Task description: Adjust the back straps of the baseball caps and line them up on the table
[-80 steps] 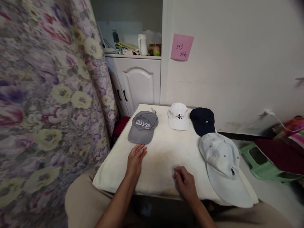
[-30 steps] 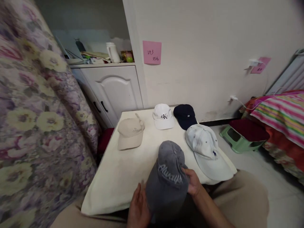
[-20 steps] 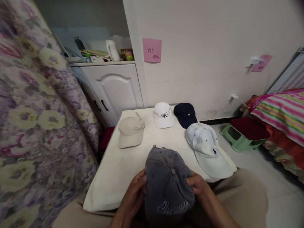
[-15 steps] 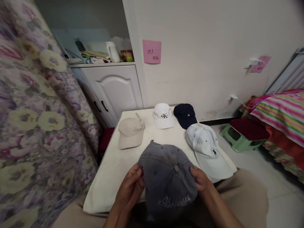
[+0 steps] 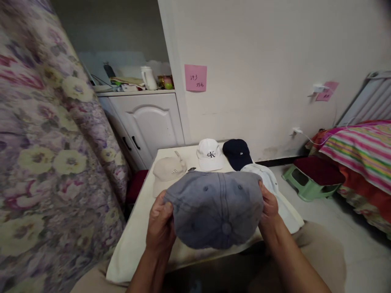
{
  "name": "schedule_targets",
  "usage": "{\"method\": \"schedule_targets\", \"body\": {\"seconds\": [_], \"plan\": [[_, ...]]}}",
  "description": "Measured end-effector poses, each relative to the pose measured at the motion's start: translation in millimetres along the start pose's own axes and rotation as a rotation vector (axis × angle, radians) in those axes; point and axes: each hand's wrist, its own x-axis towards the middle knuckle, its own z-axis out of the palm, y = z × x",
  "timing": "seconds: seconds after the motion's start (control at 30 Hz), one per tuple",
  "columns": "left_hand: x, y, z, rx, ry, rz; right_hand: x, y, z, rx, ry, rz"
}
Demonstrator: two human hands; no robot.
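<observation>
While both hands hold it up over the near part of the cloth-covered table (image 5: 131, 248), the gray cap (image 5: 210, 203) is stretched widest from side to side, its long axis running left to right. The top of its crown faces the wearer, with the button toward the near edge and a double seam running from it to the far edge. The brim is hidden, so I cannot tell where it points. The left hand (image 5: 160, 221) pinches the left edge, thumb on top; the right hand (image 5: 269, 203) has its fingers closed on the right edge. Beyond, from left to right, sit a beige cap (image 5: 166, 169), a white cap (image 5: 210, 156) with black letters and a navy cap (image 5: 236, 154); a pale cap (image 5: 264, 175), partly covered by the right hand, lies nearer. Behind the table stands a white cabinet (image 5: 152, 122); a green stool (image 5: 311, 191) stands on the floor to the right.
</observation>
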Motion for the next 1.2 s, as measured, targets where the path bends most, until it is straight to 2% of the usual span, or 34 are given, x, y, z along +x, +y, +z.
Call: {"method": "schedule_targets", "body": {"seconds": [0.07, 0.1, 0.23, 0.33, 0.43, 0.53, 0.6, 0.7, 0.87, 1.0, 1.13, 1.2], "plan": [[-2, 2, -5.3, 0.037, -0.018, 0.017, -4, -3, -1, 0.094, -0.106, -0.014], [-6, 0, -10.6, 0.064, -0.048, -0.025, -7, -1, -5, 0.083, -0.168, 0.004], [-30, -13, -39.6, 0.242, -0.219, -0.342, -26, 21, -35, 0.031, -0.435, 0.237], [-48, -16, -53.5, 0.365, -0.272, -0.451, -44, 30, -55, 0.049, -0.548, 0.396], [-56, -10, -53.2, 0.433, -0.296, -0.463, -56, 26, -65, 0.038, -0.705, 0.497], [-58, -5, -44.9, 0.479, -0.343, -0.489, -65, 22, -72, -0.009, -0.825, 0.585], [-60, -4, -39.1, 0.486, -0.363, -0.521, -71, 23, -75, -0.021, -0.835, 0.642], [-65, -7, -34.2, 0.463, -0.371, -0.571, -78, 27, -76, -0.002, -0.749, 0.676], [-70, -12, -36.2, 0.391, -0.368, -0.619, -79, 30, -66, 0.042, -0.669, 0.62], [-68, 1, -31.5, 0.518, -0.367, -0.526, -75, 25, -54, 0.092, -0.64, 0.512], [-68, 20, -16.7, 0.747, -0.412, -0.372, -69, 13, -41, 0.062, -0.664, 0.475], [-70, 25, -9.6, 0.797, -0.43, -0.34, -66, 6, -33, 0.015, -0.683, 0.458]]}}
